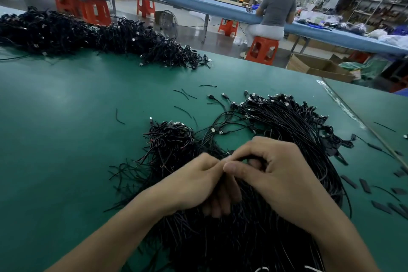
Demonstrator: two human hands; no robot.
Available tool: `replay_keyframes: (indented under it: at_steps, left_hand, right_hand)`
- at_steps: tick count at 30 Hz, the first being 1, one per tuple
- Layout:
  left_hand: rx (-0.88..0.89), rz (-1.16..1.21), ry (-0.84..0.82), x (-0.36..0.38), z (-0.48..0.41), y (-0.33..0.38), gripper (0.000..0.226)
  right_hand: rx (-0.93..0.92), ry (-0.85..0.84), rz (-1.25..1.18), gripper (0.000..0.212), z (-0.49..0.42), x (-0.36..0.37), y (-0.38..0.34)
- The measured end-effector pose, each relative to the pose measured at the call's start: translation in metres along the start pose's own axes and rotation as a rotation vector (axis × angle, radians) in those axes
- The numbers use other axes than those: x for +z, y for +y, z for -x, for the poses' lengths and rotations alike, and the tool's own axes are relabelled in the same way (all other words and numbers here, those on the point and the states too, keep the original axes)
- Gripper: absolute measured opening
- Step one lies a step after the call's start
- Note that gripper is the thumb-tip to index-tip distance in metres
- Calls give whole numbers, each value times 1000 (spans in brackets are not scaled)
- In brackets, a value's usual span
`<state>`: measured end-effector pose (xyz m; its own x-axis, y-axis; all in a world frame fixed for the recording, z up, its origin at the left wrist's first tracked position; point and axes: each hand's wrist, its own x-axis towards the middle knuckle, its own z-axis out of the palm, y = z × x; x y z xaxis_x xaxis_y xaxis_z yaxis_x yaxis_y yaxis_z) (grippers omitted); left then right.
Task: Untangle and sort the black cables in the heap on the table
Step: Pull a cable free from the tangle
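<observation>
A big heap of black cables [287, 121] with metal plug ends lies on the green table [66, 117] in front of me, spreading from the near edge to the right. A smaller tangled clump [170, 139] sits at its left. My left hand [198, 183] and my right hand [271, 172] meet above the heap, fingers curled. Both pinch a thin black cable between thumb and fingers where the hands touch. The held strand is mostly hidden by my fingers.
A second long pile of black cables [88, 33] lies at the table's far left. Loose cable bits [183, 93] and flat black pieces [364, 185] scatter around the heap. Beyond the table stand orange stools [261, 49], cardboard boxes [318, 68] and a seated person [276, 9].
</observation>
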<state>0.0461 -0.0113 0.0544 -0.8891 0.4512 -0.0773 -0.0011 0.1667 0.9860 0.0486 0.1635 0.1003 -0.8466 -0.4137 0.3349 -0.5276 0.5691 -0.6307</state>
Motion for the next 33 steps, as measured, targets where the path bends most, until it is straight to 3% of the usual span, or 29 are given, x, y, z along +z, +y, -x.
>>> replay_keyframes:
  at_steps: [4, 8, 10, 12, 15, 18, 19, 21, 24, 27, 33]
  left_hand:
    - [-72, 433, -61, -6, 4, 5, 61]
    - [-11, 844, -244, -21, 5, 11, 52]
    - [54, 1002, -189, -22, 2, 15, 48]
    - [103, 1065, 24, -20, -2, 17, 47]
    - [244, 839, 264, -15, -11, 7, 48]
    - [333, 215, 479, -11, -14, -6, 45]
    - [329, 44, 492, -10, -13, -8, 44]
    - [257, -117, 347, -9, -9, -7, 49]
    - [40, -12, 45, -7, -2, -2, 65]
    - [-11, 103, 17, -12, 1, 1, 68]
    - [28, 396, -235, -23, 2, -2, 55]
  right_hand:
    - [42, 99, -129, 11, -4, 8, 8]
    - [167, 48, -147, 22, -3, 24, 14]
    - [193, -40, -142, 24, 1, 31, 13]
    - [180, -176, -88, 25, 5, 37, 11]
    - [162, -314, -6, 28, 11, 37, 6]
    - [118, -354, 85, 34, 12, 31, -1]
    - [90, -334, 95, 35, 12, 28, -3]
    - [35, -218, 65, 29, 9, 23, -3]
    - [13, -30, -33, 9, 4, 15, 2]
    - [42, 88, -140, 10, 0, 15, 9]
    - [80, 9, -457, 8, 1, 24, 13]
